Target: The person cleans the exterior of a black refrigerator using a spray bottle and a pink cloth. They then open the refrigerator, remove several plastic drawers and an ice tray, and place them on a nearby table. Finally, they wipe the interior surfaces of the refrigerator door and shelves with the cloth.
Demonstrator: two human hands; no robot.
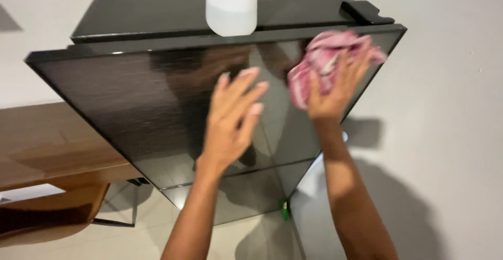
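A small dark fridge (pixel 157 108) with a glossy door fills the middle of the view, seen from above, and everything else is placed around it. The right hand (pixel 335 90) presses a crumpled pink and white cloth (pixel 319 63) against the door near its upper right corner, just below the top edge. Its grip is a flat, spread one: the fingers lie splayed over the cloth and pin it to the glass-like surface rather than closing round it. The left hand (pixel 233 118) is raised in front of the middle of the door, fingers open and slightly fanned, holding nothing; whether the fingertips touch the door cannot be told.

On the fridge top stands a white plastic bottle (pixel 231 6), close to the front edge and above the left hand, its upper part cut off by the frame. A black hinge cover (pixel 365 13) sits at the top right corner, just above the cloth. The door mirrors the arms and a dim figure.

To the left of the fridge a wooden tabletop (pixel 47 145) runs off, with a metal frame beneath it. A white wall (pixel 445 82) rises to the right, carrying shadows of the arm. Pale floor tiles (pixel 141 234) lie below the door, and a small green object (pixel 285 209) shows at its lower corner.
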